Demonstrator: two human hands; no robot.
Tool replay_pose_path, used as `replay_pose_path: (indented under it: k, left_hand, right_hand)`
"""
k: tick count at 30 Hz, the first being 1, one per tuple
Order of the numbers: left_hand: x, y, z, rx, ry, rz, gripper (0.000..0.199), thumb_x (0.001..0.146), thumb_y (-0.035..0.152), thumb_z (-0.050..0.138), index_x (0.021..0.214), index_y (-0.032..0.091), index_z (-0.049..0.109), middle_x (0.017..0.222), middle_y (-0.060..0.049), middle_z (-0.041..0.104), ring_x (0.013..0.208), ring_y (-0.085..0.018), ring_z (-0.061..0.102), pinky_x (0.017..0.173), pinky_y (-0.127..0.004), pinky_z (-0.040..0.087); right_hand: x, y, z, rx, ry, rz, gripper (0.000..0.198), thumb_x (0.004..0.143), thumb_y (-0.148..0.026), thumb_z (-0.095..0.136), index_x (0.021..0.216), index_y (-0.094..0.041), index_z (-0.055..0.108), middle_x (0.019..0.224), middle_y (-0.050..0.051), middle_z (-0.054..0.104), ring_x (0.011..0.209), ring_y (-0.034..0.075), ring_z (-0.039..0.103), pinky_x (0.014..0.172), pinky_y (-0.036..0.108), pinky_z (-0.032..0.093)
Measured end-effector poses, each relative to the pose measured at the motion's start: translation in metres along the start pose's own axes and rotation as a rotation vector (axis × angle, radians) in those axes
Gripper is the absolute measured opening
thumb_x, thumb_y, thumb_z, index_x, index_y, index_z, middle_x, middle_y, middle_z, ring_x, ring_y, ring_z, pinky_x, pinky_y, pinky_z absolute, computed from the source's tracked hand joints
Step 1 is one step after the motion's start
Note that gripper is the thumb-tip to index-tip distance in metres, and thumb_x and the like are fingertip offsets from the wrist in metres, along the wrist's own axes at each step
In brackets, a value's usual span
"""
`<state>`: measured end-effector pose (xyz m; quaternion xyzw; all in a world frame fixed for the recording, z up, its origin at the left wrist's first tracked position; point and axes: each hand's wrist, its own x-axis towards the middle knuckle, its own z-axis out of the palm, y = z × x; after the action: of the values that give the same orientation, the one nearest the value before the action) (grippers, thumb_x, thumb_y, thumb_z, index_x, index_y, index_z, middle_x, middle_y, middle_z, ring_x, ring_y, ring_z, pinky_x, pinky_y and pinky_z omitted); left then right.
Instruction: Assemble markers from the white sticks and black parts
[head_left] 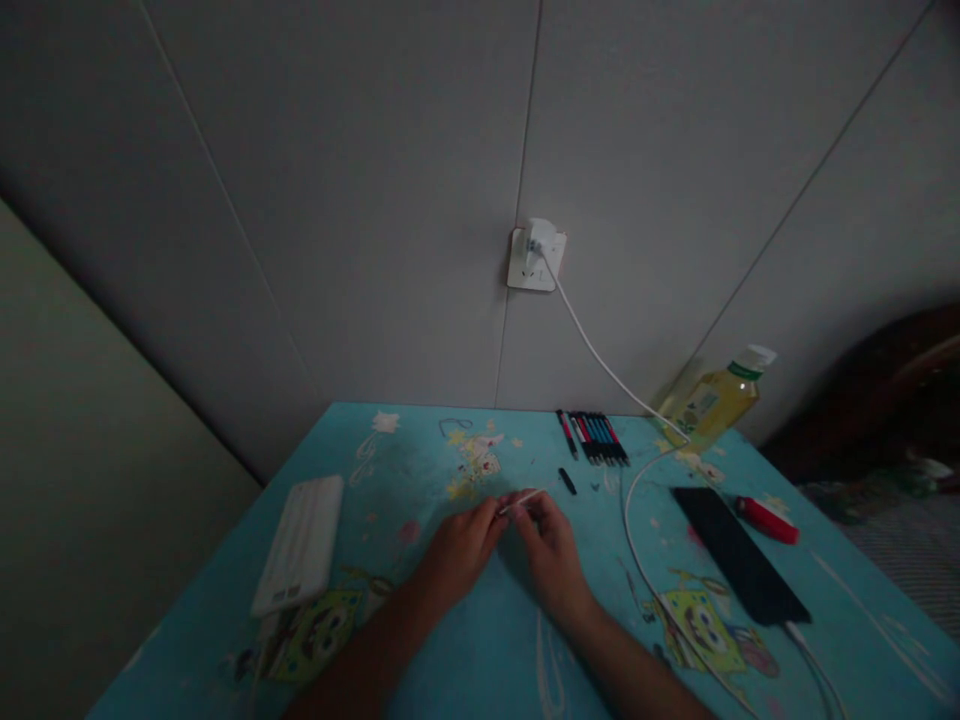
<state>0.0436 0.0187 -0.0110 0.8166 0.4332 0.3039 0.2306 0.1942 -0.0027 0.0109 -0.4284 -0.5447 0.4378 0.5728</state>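
Note:
My left hand [466, 545] and my right hand [549, 548] meet over the middle of the table, both with fingers closed. Between their fingertips they pinch a thin, pale pen refill [528, 497], slanting up to the right. Its lower end is hidden by the fingers. Just beyond my right hand lies a short black pen part [567, 481]. Farther back, several pens [598, 440] in black, red and blue lie side by side, with one pen [568, 434] slightly apart at their left.
A white power bank [300, 545] lies at left on the blue cartoon tablecloth [480, 660]. At right are a dark phone [739, 555], a red object [767, 520] and a yellow liquid bottle [712, 405]. A white cable [628, 520] runs from the wall charger [538, 242] across the table.

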Motion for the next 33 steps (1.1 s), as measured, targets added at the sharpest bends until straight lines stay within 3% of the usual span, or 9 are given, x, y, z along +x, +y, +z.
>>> replay_pose_path:
  k: [7,11,14,17,22,28,33]
  left_hand:
    - [0.000,-0.002,0.001,-0.100,0.025,-0.001,0.020,0.102,0.030,0.039,0.100,0.021,0.057,0.088,-0.004,0.068,0.080,-0.019,0.066,0.070,-0.029,0.046]
    - [0.003,0.001,0.002,-0.259,0.133,-0.096,0.023,0.102,0.033,0.040,0.088,0.020,0.052,0.073,0.002,0.056,0.068,-0.014,0.055,0.065,-0.025,0.040]
    - [0.005,0.001,0.003,-0.412,0.219,-0.193,0.028,0.101,0.037,0.039,0.082,0.020,0.048,0.064,0.005,0.042,0.058,-0.012,0.043,0.056,-0.023,0.033]
    - [0.006,-0.001,0.005,-0.581,0.280,-0.239,0.031,0.100,0.043,0.041,0.078,0.021,0.044,0.063,0.006,0.037,0.055,-0.010,0.036,0.052,-0.021,0.029]
    - [0.006,-0.006,0.009,-0.766,0.315,-0.275,0.035,0.097,0.051,0.046,0.078,0.021,0.042,0.061,0.008,0.031,0.051,-0.008,0.030,0.046,-0.019,0.024]
    - [0.003,-0.007,0.008,-0.780,0.255,-0.267,0.029,0.099,0.050,0.043,0.104,0.022,0.047,0.059,0.009,0.030,0.047,-0.008,0.029,0.043,-0.018,0.024]
    - [-0.003,-0.011,0.010,-0.793,0.248,-0.185,0.024,0.100,0.046,0.044,0.103,0.022,0.044,0.059,0.010,0.031,0.047,-0.008,0.030,0.044,-0.018,0.026]
  right_hand:
    - [0.002,-0.002,-0.009,-0.281,-0.089,-0.093,0.018,0.096,-0.035,0.055,0.100,-0.023,0.068,0.105,0.005,0.069,0.101,0.021,0.063,0.090,0.035,0.048]
    - [0.011,-0.003,-0.038,-0.691,-0.121,-0.221,0.021,0.094,-0.029,0.058,0.110,-0.025,0.070,0.115,0.007,0.068,0.112,0.023,0.059,0.102,0.039,0.041]
    - [0.019,-0.002,-0.066,-1.004,-0.151,-0.152,0.022,0.091,-0.021,0.059,0.108,-0.023,0.072,0.110,0.009,0.070,0.107,0.024,0.060,0.099,0.038,0.042]
    - [0.025,0.001,-0.085,-1.146,-0.207,-0.027,0.021,0.088,-0.023,0.063,0.107,-0.023,0.073,0.108,0.008,0.070,0.106,0.024,0.061,0.097,0.035,0.043]
    - [0.025,0.003,-0.092,-1.220,-0.233,0.038,0.017,0.088,-0.026,0.064,0.101,-0.023,0.073,0.106,0.008,0.070,0.103,0.024,0.062,0.094,0.033,0.042]
    - [0.024,0.005,-0.086,-1.206,-0.190,0.004,0.015,0.087,-0.018,0.060,0.087,-0.021,0.075,0.095,0.011,0.071,0.090,0.024,0.065,0.085,0.033,0.045]
    - [0.021,0.013,-0.073,-0.954,-0.076,-0.049,0.015,0.090,-0.023,0.057,0.089,-0.021,0.072,0.083,0.008,0.071,0.079,0.022,0.065,0.074,0.030,0.046]
